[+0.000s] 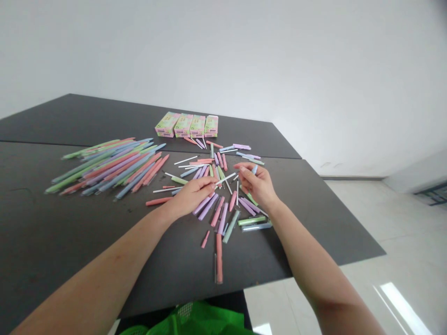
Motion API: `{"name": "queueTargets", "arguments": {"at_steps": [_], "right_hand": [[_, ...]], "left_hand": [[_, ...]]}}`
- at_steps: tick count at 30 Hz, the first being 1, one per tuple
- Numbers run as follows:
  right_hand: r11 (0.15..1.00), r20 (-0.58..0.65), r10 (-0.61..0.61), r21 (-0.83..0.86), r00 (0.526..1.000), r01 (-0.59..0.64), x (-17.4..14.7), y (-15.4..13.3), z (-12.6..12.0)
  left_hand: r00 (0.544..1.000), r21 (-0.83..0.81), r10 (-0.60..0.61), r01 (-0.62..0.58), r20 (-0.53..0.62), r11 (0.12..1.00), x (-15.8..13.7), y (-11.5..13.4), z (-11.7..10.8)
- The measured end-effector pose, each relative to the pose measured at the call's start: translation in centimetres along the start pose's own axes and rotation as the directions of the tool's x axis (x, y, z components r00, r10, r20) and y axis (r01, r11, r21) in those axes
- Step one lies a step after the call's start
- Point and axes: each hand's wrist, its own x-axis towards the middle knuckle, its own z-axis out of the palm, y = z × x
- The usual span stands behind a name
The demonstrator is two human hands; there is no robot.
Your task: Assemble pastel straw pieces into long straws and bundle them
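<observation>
My left hand (196,194) pinches one end of a thin white pen refill (226,178), which points up and to the right. My right hand (259,186) is close by, its fingers closed round a small light-blue pen part (254,169) whose end pokes out above the thumb. The refill's far end comes near the right fingers; whether they touch it I cannot tell. Loose pen parts surround both hands: purple barrels (208,207), a green barrel (231,226), a coral barrel (219,258) and more white refills (164,190).
A heap of long pastel pens (115,167) lies on the dark table (87,251) to the left. Several pink and green boxes (184,124) stand in a row at the back. The table's right edge slants down beside a tiled floor (391,223); a white wall rises behind.
</observation>
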Motion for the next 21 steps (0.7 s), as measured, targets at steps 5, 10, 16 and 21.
{"name": "queueTargets", "arguments": {"at_steps": [5, 10, 16, 21], "right_hand": [[0.996, 0.03, 0.018, -0.086, 0.999, -0.016, 0.0, 0.7, 0.4], [0.998, 0.034, 0.038, -0.054, 0.999, -0.036, 0.2, 0.8, 0.7], [0.997, -0.089, -0.018, 0.076, 0.996, 0.025, 0.5, 0.5, 0.5], [0.979, -0.193, -0.057, 0.18, 0.98, 0.092, 1.0, 0.0, -0.2]], "left_hand": [[1.0, 0.04, 0.009, -0.01, 0.019, 0.999, 0.0, 0.3, -0.1], [0.999, -0.032, -0.009, 0.01, 0.047, 0.999, 0.0, -0.1, 0.2], [0.997, -0.126, -0.046, 0.054, 0.063, 0.991, 0.0, -0.8, 0.1], [0.998, -0.198, -0.045, 0.055, 0.054, 0.979, -0.3, 0.3, 0.0]]}}
